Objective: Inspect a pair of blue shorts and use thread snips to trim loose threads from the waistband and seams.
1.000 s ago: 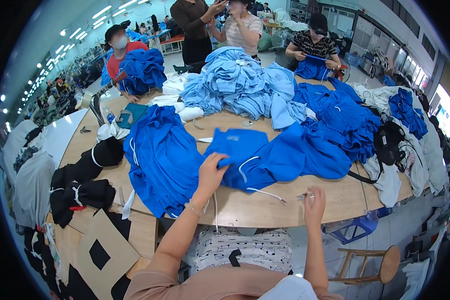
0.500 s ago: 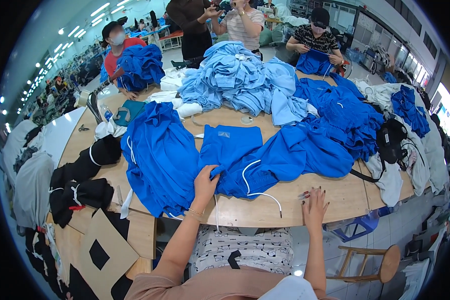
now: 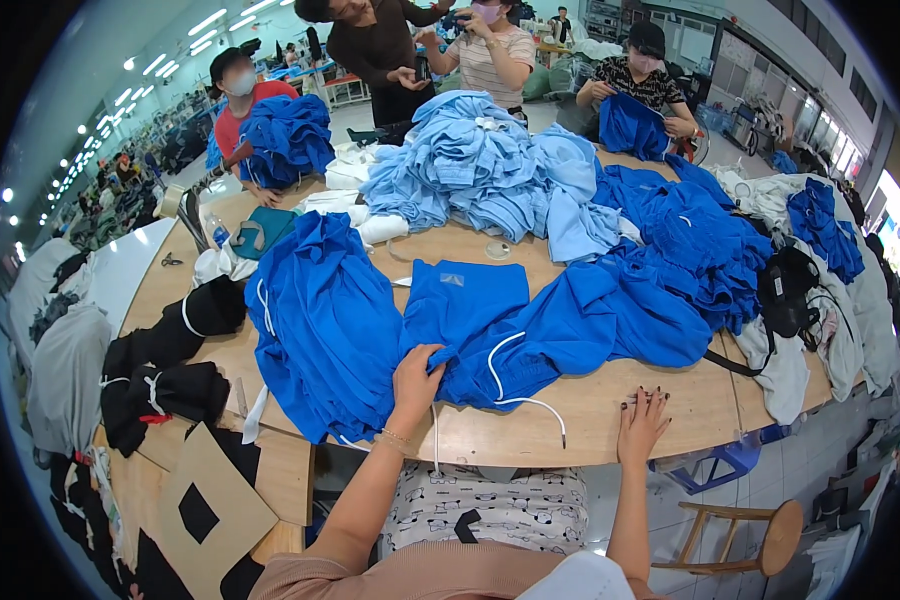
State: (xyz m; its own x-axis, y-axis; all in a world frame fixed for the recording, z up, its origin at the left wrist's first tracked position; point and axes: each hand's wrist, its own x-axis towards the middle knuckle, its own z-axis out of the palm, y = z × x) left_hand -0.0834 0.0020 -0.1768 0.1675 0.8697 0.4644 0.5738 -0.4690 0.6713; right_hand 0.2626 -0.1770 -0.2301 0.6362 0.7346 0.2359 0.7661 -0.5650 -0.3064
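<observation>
Blue garment (image 3: 470, 312) in left hand (image 3: 416, 380)

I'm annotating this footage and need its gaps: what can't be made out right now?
All in the head view:
Palm of the left hand: hidden by the hand's back.
Anything under the right hand: covered by that hand.
Mark on the blue cloth: too small.
Blue stool: partly hidden by the table.
Person in brown: head cut by upper edge.

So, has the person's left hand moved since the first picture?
Yes: the left hand has moved toward the person's body, closer to the near edge of the table.
</observation>
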